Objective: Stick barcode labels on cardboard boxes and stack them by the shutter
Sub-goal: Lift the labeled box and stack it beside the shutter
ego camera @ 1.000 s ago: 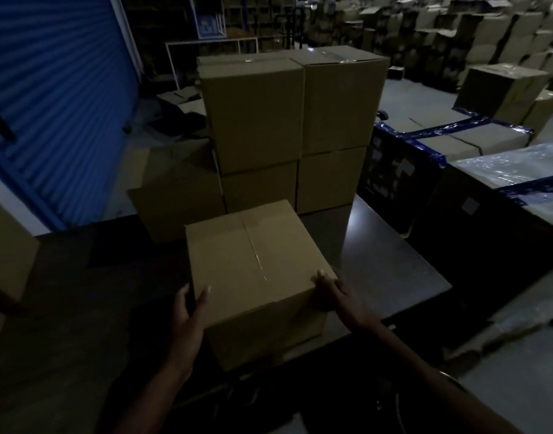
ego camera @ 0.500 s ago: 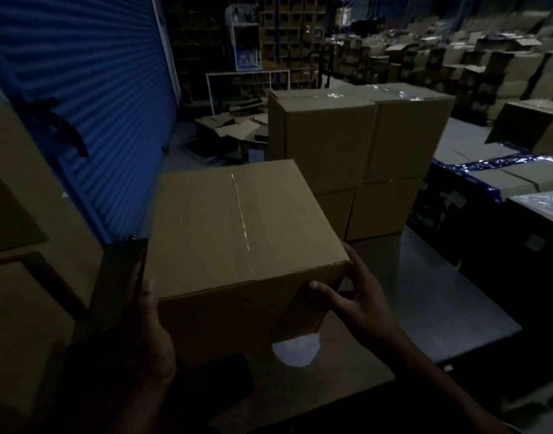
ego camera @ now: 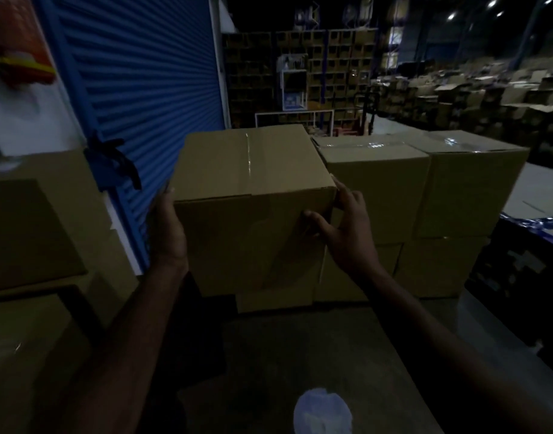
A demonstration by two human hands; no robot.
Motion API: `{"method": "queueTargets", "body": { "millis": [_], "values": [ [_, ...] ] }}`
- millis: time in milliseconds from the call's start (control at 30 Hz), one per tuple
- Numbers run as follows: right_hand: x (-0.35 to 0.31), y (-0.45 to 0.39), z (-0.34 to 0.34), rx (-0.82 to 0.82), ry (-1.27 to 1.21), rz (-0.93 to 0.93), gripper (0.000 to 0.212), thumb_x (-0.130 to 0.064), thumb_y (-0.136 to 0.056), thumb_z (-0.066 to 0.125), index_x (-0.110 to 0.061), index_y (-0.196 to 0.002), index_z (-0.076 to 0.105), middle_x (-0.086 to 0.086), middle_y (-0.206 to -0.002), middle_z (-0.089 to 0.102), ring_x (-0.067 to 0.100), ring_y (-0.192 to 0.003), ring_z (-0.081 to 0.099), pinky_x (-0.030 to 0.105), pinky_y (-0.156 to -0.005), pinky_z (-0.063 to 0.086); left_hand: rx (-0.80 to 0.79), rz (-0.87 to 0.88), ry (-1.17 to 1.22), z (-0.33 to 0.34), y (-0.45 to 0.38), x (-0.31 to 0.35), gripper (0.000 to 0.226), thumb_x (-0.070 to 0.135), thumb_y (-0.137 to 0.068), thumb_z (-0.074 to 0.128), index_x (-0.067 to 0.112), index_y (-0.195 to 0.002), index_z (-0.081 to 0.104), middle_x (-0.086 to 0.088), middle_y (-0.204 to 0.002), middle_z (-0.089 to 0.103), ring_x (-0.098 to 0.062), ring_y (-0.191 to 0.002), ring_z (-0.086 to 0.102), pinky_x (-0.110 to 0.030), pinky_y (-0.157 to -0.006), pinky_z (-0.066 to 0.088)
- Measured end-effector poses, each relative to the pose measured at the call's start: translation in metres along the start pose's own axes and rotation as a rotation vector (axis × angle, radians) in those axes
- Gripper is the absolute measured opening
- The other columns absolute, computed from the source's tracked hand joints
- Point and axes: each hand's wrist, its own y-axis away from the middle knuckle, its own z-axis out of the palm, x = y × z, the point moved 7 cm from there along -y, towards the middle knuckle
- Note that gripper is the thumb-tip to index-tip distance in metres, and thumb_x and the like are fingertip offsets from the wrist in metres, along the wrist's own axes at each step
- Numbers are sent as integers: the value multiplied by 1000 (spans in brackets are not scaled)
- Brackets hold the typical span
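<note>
Both my hands hold a taped cardboard box [ego camera: 253, 195] up in the air over the table's far edge. My left hand [ego camera: 167, 227] presses flat against its left side, fingers straight up. My right hand [ego camera: 347, 227] grips the front right edge, thumb on the front face and fingers along the right side. No barcode label shows on the faces I can see. The box hangs just left of a two-high stack of boxes [ego camera: 425, 189], nearly touching it, with the blue shutter [ego camera: 143, 73] behind at the left.
A dark table [ego camera: 315, 355] lies below with a pale rounded patch [ego camera: 323, 411] near its front edge. More cardboard boxes [ego camera: 34, 230] stand at the left. A dark wrapped pallet [ego camera: 519, 270] sits at the right. Shelving and many boxes fill the dim background.
The box has been lifted off the table and carried up and forward toward the stack by the shutter. My right hand shifted from the lower corner to the upper front right edge.
</note>
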Motion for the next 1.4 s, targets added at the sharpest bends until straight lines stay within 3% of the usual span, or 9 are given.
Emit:
{"method": "queueTargets", "body": {
  "millis": [167, 300, 433, 633, 767, 933, 1200, 1267, 1400],
  "values": [
    [35, -62, 15, -11, 30, 65, 75, -26, -85, 70, -29, -149, 31, -6, -123, 34, 4, -110, 41, 45, -98, 52, 8, -16, 1, 53, -23, 15, 63, 66, -86, 44, 28, -134, 60, -2, -138, 59, -24, -126, 54, -54, -111, 40],
    [63, -89, 20, 13, 74, 71, 75, -24, -85, 71, -26, -149, 33, -1, -130, 37, 6, -112, 42, 37, -103, 47, 1, -53, -24, 76, -42, -7, 72, 73, -85, 40, 26, -138, 57, -5, -140, 58, -26, -128, 53, -57, -112, 37],
    [90, -100, 26, 69, 104, 103, 76, -21, -83, 74, -26, -148, 35, 0, -130, 40, 3, -109, 42, 21, -101, 39, 12, -17, -49, 99, -46, -12, 52, 56, -102, 32, 32, -145, 47, 5, -147, 49, -15, -132, 45, -42, -117, 32],
    [112, -106, 21, 196, 100, 111, 68, -18, -80, 76, -21, -141, 45, 0, -128, 45, 4, -111, 47, 24, -99, 47, 19, 4, -109, 120, -66, -24, 46, 44, -106, 32, 27, -147, 44, 7, -145, 46, -10, -130, 43, -30, -110, 33],
    [120, -107, 22, 273, 42, 41, 64, -14, -78, 77, -20, -135, 48, -4, -123, 43, 8, -108, 52, 31, -85, 57, -21, 65, -159, 129, -68, -25, 44, 37, -107, 29, 27, -146, 48, 13, -144, 45, 1, -126, 39, -20, -102, 28],
    [123, -106, 24, 320, 52, 7, 63, -12, -79, 73, -23, -135, 47, -2, -120, 41, 12, -107, 50, 33, -83, 58, -12, 97, -187, 130, -71, -24, 42, 38, -108, 31, 28, -143, 50, 17, -135, 46, -1, -127, 40, -22, -106, 29],
    [117, -102, 25, 337, 26, -10, 64, -7, -79, 72, -22, -136, 46, -6, -113, 43, 8, -98, 52, 30, -78, 58, -58, 149, -263, 123, -61, -23, 52, 47, -107, 26, 25, -152, 38, 9, -154, 38, -7, -139, 36, -26, -114, 28],
    [108, -98, 30, 317, 37, -47, 59, -8, -80, 73, -22, -132, 49, -7, -112, 44, 6, -93, 52, 26, -75, 57, -74, 144, -262, 120, -56, -25, 53, 50, -105, 28, 27, -152, 34, 18, -147, 34, -3, -136, 34, -19, -110, 29],
    [87, -84, 54, 197, -5, -117, 49, -11, -83, 72, -21, -127, 53, -6, -115, 48, 5, -90, 56, 22, -72, 55, -115, 152, -310, 103, -34, -28, 46, 47, -106, 31, 31, -149, 36, 25, -135, 40, 8, -122, 39, 3, -86, 30]
  ]
}}
